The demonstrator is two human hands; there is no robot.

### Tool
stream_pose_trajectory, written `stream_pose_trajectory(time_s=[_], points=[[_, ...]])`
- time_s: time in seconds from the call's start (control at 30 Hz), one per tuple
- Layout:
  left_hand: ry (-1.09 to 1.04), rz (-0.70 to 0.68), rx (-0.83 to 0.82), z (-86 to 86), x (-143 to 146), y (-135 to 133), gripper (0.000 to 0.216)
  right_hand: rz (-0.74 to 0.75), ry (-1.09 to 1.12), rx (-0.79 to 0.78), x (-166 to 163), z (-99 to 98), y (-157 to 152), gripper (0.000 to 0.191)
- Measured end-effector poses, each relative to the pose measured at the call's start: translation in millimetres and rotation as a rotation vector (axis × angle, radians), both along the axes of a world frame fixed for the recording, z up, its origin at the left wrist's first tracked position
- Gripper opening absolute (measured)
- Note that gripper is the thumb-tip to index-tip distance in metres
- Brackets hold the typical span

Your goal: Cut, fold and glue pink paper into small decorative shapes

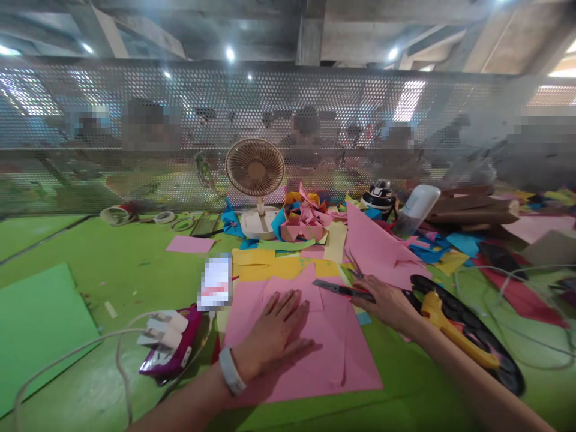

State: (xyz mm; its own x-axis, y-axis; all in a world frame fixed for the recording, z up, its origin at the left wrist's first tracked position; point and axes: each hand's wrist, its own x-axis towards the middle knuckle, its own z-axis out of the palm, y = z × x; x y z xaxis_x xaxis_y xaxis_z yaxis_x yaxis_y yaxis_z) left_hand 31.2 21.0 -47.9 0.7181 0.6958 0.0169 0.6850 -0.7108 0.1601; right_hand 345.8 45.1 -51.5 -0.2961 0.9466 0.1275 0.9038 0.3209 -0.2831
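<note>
My left hand [279, 327] lies flat with its fingers stretched out, pressing on pink paper sheets [324, 363] in front of me. My right hand [389, 303] grips a pair of scissors [339, 289] with dark blades, and the blades are spread apart. One blade lies over the upper right part of the pink paper, close to a smaller pink piece [310, 297]. Yellow paper [252, 267] sits just beyond the sheets. A large folded pink sheet [371, 243] rises behind my right hand.
On the left are a phone [216, 282], a purple device [191, 342] with white plugs and cables, and a green sheet [40, 330]. A fan [255, 168] stands behind paper scraps. To the right, a yellow glue gun [454, 336] rests on a black tray [510, 375]. People sit beyond the perforated screen [270, 90].
</note>
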Motion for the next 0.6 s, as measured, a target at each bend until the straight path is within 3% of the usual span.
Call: stream_pose_trajectory(time_s=[0.27,0.6], points=[[-0.002,0.008,0.001,5.1,1,-2,0.067,0.037,-0.099,-0.004,6,-7.0,1,0.043],[0.021,0.025,-0.026,10.0,5,-2,0.067,0.183,-0.052,-0.045,9,9.7,-5,0.038]])
